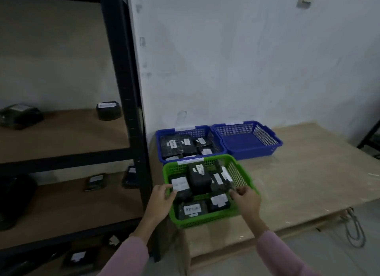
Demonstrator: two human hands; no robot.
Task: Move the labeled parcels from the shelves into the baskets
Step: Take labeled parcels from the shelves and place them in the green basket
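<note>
Pinching the edge of a labelled parcel (180,183) in the green basket (205,219) was the left hand (162,196) | right hand (245,198) curled over the basket's right side, hold unclear | basket sat on worktop (298,183) | blue basket (158,144) behind held more parcels (172,146) | others lay on shelves (61,136).

Unreadable tag (190,161) on green basket (207,218), dark bundle (14,197) cut off by left edge

Black labeled parcels (199,181) fill green basket (205,219)
</note>
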